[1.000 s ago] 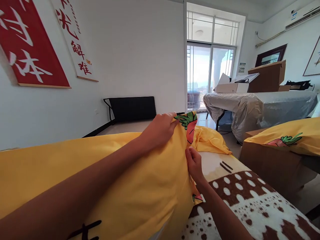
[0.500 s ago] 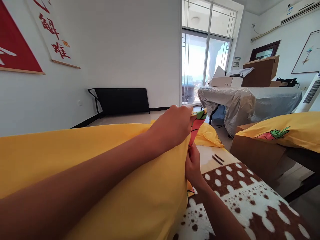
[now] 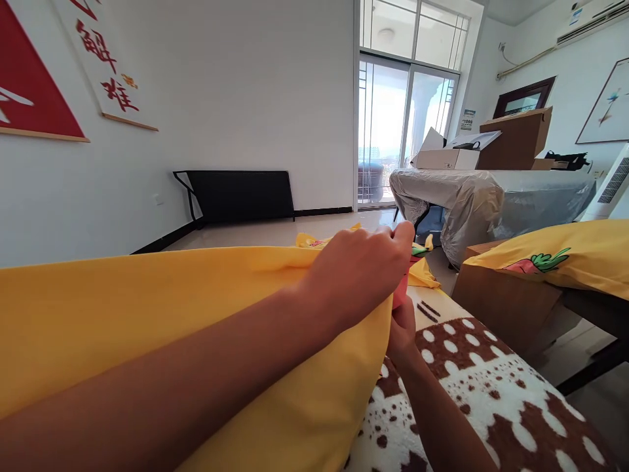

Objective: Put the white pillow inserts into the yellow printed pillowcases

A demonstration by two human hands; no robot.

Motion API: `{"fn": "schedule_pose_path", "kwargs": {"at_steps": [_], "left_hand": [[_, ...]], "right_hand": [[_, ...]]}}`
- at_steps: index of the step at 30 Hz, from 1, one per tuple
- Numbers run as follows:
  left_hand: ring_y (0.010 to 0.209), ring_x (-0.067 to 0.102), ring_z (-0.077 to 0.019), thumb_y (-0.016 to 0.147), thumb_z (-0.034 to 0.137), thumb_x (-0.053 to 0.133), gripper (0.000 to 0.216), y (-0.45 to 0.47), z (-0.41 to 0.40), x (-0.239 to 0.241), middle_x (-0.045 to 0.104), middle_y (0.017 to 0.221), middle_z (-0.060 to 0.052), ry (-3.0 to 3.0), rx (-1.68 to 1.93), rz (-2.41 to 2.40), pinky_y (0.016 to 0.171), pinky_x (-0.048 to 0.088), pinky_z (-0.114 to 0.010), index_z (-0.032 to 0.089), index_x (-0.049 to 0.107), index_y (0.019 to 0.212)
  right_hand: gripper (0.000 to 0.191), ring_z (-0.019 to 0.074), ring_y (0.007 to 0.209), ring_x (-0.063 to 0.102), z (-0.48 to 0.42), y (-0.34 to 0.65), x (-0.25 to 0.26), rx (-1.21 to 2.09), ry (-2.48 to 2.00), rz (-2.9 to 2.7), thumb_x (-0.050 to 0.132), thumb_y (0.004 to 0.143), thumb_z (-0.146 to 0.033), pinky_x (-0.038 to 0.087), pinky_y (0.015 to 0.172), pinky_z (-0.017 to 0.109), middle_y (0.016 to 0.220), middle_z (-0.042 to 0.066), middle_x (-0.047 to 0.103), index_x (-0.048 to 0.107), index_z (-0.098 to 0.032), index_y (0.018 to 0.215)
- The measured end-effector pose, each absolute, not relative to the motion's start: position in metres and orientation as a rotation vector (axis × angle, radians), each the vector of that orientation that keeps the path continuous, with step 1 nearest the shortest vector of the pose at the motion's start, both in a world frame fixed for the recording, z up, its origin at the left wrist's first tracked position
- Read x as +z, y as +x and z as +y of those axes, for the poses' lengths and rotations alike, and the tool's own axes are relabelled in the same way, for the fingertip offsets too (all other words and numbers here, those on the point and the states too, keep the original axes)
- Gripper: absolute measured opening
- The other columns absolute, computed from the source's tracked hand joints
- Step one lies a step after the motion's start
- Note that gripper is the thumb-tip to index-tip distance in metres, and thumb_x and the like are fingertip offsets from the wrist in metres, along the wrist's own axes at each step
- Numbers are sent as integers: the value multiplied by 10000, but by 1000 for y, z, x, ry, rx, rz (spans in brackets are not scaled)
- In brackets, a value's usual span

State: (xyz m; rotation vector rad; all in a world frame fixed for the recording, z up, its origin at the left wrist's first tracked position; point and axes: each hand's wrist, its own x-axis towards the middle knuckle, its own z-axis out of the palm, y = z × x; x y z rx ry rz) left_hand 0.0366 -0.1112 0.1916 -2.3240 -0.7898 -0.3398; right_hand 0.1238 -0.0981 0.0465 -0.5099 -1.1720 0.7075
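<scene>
A large yellow bedding cloth (image 3: 162, 288) stretches across the left and middle of the view, its top edge pulled nearly straight. My left hand (image 3: 366, 272) is closed on its upper right corner, where a bit of red and green carrot print shows. Just below, my right hand (image 3: 403, 328) grips the same cloth along its hanging right edge; the fingertips are partly hidden behind the fabric. Beneath lies a brown and white spotted plush blanket (image 3: 491, 387). More yellow fabric (image 3: 423, 274) lies bunched beyond my hands.
At the right, a yellow pillow (image 3: 584, 255) with a carrot print rests over a dark-legged piece of furniture and a cardboard box (image 3: 506, 308). Behind stands a plastic-covered table (image 3: 447, 190) with boxes on it. A black folded frame (image 3: 240, 196) leans by the wall.
Both hands have moved to the right with the cloth's corner, drawing its edge along. Less of the carrot print shows beside my left hand.
</scene>
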Motion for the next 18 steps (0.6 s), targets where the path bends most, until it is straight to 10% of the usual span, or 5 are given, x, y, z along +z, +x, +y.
{"fn": "schedule_pose_path", "kwargs": {"at_steps": [12, 18], "left_hand": [[596, 510, -159, 756, 584, 538, 399, 25, -106, 215, 584, 718, -43, -2692, -380, -1108, 490, 311, -262, 185, 544, 765], [562, 469, -152, 685, 559, 603, 383, 17, -99, 224, 504, 613, -38, -2745, -206, -1249, 497, 308, -275, 184, 568, 614]], "right_hand": [[340, 103, 554, 393, -86, 133, 41, 554, -636, -1267, 589, 819, -411, 383, 532, 237, 571, -25, 434, 504, -178, 587], [271, 115, 527, 448, -80, 138, 44, 752, -479, -1085, 685, 737, -447, 380, 503, 237, 573, -23, 509, 613, -197, 661]]}}
